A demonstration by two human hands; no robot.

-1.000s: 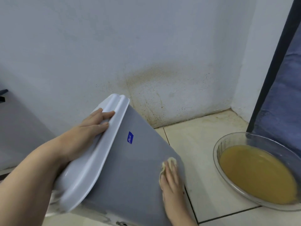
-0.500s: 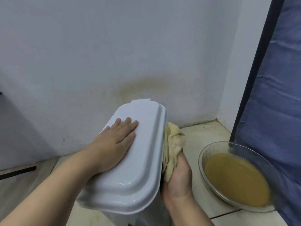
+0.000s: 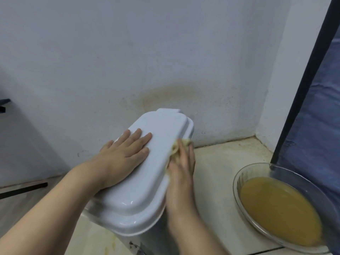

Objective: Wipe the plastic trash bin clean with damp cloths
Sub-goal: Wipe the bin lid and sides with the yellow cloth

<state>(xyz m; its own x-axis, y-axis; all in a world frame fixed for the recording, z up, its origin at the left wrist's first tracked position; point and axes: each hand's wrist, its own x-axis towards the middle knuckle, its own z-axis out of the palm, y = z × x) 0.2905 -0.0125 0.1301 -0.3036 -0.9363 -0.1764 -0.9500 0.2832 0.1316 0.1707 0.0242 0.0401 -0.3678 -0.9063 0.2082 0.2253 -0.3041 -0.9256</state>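
The plastic trash bin point(image 3: 139, 199) stands on the tiled floor point(image 3: 220, 162) close to the wall point(image 3: 147, 52), seen from above so that its white lid point(image 3: 165, 126) fills most of what shows of it; only a sliver of the darker body shows under the near rim. The lid is closed.

The left hand point(image 3: 125, 155) lies flat on top of the lid, palm down, fingers straight and slightly spread, holding nothing. The right hand point(image 3: 182, 162) is at the lid's right edge with 1 yellowish cloth point(image 3: 177, 146) bunched beneath it. Its fingers lie nearly straight over the cloth and press it against the rim (the thumb is hidden, so I cannot tell whether it hooks under the fabric).

On the floor to the right, apart from the bin, sits a clear glass bowl point(image 3: 239, 179) holding murky yellow-brown liquid. A dark pole point(image 3: 301, 85) slants down just behind the bowl, with blue fabric point(image 3: 316, 126) hanging beside it. A yellow-brown stain point(image 3: 169, 92) marks the wall just above the bin.
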